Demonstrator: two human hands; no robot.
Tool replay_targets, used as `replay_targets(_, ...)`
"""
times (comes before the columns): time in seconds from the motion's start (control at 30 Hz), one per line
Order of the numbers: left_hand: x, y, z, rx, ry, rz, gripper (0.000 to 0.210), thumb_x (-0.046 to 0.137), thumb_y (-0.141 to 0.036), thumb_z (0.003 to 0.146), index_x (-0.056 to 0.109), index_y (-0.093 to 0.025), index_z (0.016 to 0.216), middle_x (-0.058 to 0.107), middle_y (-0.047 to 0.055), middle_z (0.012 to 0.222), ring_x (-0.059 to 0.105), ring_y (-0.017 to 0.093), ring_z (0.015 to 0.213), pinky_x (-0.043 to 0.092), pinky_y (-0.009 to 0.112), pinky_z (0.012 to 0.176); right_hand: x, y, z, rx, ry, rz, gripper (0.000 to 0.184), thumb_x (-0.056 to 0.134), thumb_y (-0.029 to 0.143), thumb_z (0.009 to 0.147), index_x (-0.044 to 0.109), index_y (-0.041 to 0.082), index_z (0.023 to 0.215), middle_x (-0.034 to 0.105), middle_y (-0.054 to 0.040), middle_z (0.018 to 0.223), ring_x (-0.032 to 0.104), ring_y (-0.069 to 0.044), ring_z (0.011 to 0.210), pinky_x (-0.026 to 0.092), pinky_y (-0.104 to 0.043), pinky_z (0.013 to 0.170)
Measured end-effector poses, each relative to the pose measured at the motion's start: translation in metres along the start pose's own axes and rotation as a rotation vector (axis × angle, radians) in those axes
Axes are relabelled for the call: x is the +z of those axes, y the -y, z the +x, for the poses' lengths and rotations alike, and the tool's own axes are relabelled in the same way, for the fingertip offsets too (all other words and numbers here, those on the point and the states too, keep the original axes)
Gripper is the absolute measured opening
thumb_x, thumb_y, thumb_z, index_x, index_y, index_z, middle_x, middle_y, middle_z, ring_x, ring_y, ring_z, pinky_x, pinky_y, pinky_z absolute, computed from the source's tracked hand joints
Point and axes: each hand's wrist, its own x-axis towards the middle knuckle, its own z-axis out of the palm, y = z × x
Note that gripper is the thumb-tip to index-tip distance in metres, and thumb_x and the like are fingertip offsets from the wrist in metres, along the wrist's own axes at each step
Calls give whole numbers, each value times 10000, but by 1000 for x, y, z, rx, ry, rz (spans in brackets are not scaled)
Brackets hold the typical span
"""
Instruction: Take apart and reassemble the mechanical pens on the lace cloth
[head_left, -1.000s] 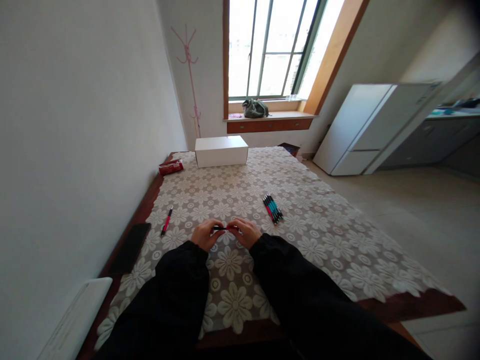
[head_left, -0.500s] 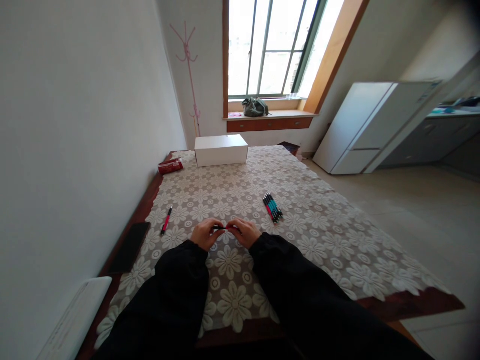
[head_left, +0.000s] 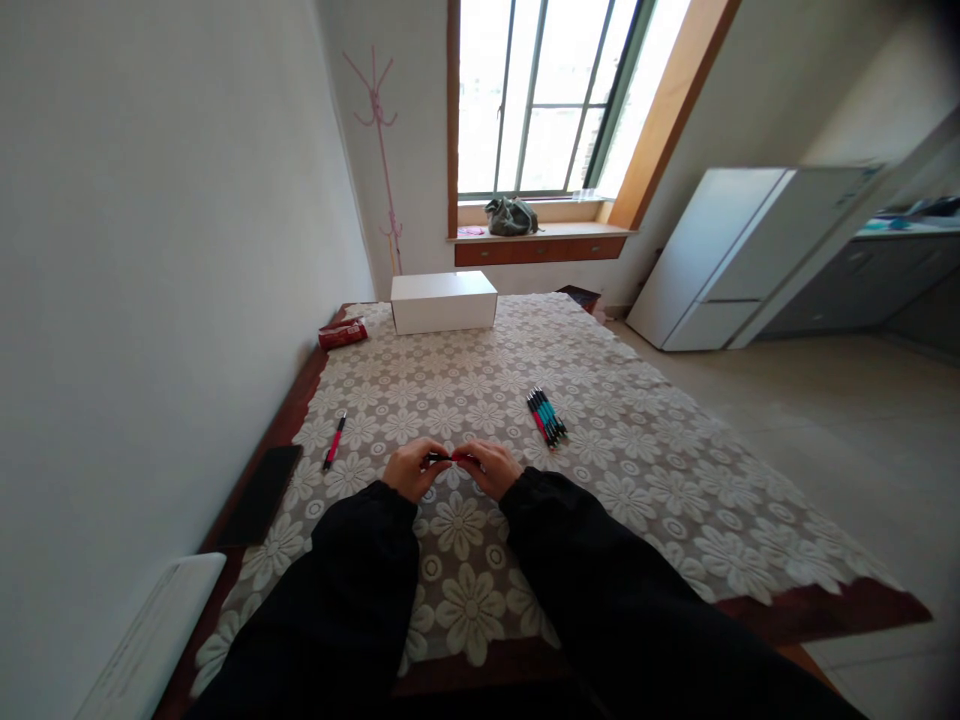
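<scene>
Between my fingertips, low over the tablecloth, is a red and black pen point(head_left: 453, 458) lying crosswise. My left hand point(head_left: 411, 469) pinches its black end, and my right hand point(head_left: 489, 466) pinches the red part. Fingers cover much of the pen, so I cannot tell whether its parts are joined. Another red and black pen point(head_left: 335, 441) lies by itself to the left. To the right, several pens point(head_left: 546, 418) in black, teal and red lie side by side in a row.
A floral lace tablecloth point(head_left: 469, 602) covers the table. At the far end stand a white box point(head_left: 444, 303) and a red packet point(head_left: 343, 333). Along the left edge lie a dark flat pad point(head_left: 261, 496) and a white appliance point(head_left: 154, 632), close to the wall.
Both hands keep their pinch on the pen in nearly the same place. The whole view has shifted very slightly; nothing else has visibly moved.
</scene>
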Motion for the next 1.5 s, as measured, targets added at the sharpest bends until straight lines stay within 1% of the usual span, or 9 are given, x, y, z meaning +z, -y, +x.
replay_targets(0.23,0,0,0,34,33,20,200,641,-384,839,677,-188,854,666,26,793,562,101,626,482,230,621,0,1,0,-2,22,-3,160,520,256,934,646,235,1029,708,-40,928,654,-165,854,492,-281,791)
replay_targets(0.43,0,-2,-1,16,24,17,200,660,-383,821,676,-193,882,666,22,790,561,107,636,487,242,641,-4,6,1,29,68,1,172,474,229,945,611,241,1047,691,0,775,648,-152,756,479,-264,733)
replay_targets(0.57,0,-3,0,-1,16,13,199,657,-373,820,673,-190,897,668,22,787,560,107,629,492,249,643,-4,10,0,87,34,1,143,509,244,926,557,234,1060,679,-1,807,633,-148,739,464,-256,693)
replay_targets(0.7,0,-2,0,7,9,2,190,652,-356,822,677,-189,909,675,22,798,563,104,626,493,242,634,-2,7,-1,73,33,-32,140,583,263,879,542,214,1003,661,-16,846,621,-157,761,462,-263,693)
replay_targets(0.87,-1,-3,1,27,31,-19,190,650,-365,824,689,-192,893,678,29,810,575,109,649,505,242,648,-2,1,0,33,22,-43,93,559,269,905,584,215,977,663,-37,855,622,-165,789,473,-272,724)
replay_targets(1.0,-2,-4,0,21,33,-8,197,651,-384,822,692,-203,891,675,23,795,575,114,658,507,244,653,-3,2,1,3,16,-68,121,511,280,941,620,228,957,672,-42,854,628,-167,813,475,-276,749)
replay_targets(1.17,-1,-3,0,14,15,8,191,649,-368,821,687,-199,901,677,23,801,566,111,635,498,244,636,-1,3,-1,71,16,-56,165,590,290,893,575,232,1046,665,-21,862,627,-160,777,477,-267,709)
replay_targets(1.3,-2,-3,0,27,27,10,189,645,-366,824,682,-198,902,679,22,813,564,109,634,493,242,636,-2,1,-1,53,23,-53,84,558,271,911,590,219,970,664,-33,852,621,-162,780,475,-268,713)
replay_targets(1.5,-1,-3,0,19,44,21,195,636,-364,831,684,-206,934,692,24,843,574,113,652,494,244,647,-2,2,1,29,18,-72,116,510,290,944,609,231,958,672,-39,877,630,-166,835,472,-271,751)
